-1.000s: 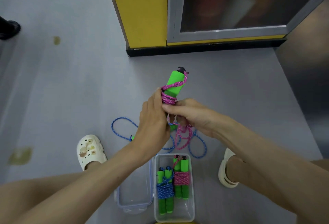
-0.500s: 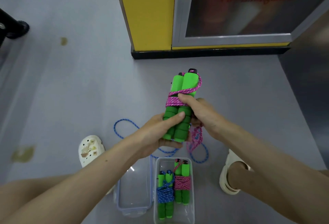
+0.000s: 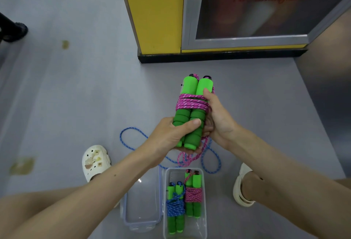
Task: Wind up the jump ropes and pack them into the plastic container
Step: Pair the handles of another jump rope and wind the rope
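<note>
Over a grey floor (image 3: 76, 96) by a yellow cabinet (image 3: 155, 11), the left hand (image 3: 171, 136) grips the pink jump rope's green handles (image 3: 191, 113), the right hand (image 3: 218, 117) pinches its windings, above the plastic container (image 3: 204, 219).

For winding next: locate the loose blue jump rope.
Head view, lower centre: the loose blue jump rope lies on the grey floor beyond the clear plastic container.

The smooth grey floor (image 3: 76, 96) carries a clear rectangular plastic container (image 3: 205, 210), its transparent lid (image 3: 142, 206) alongside on the left, a loose blue braided rope (image 3: 133, 128) just beyond, and cream perforated clogs (image 3: 96, 161) flanking them.
</note>
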Motion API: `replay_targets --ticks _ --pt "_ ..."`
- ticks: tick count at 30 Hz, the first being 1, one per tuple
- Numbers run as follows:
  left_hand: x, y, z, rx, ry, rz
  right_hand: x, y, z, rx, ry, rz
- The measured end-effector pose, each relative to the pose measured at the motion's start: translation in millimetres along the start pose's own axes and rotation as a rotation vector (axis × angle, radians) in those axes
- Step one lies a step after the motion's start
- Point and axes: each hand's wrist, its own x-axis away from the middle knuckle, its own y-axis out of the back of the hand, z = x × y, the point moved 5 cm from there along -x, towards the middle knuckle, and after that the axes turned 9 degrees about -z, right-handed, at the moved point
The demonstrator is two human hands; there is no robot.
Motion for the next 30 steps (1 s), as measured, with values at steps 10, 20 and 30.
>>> replay_targets --ticks 10,20,30 --pt "1 4 3 0.087 0.078 0.098 -4 -1 1 0.096 0.007 0.159" --pt "-7 18 1 0.020 0.114 -0.046 -3 12 11 0.428 0.044 0.091" --pt "-6 35 1 -0.041 0.133 -0.094 -3 22 3 0.490 0.032 0.098"
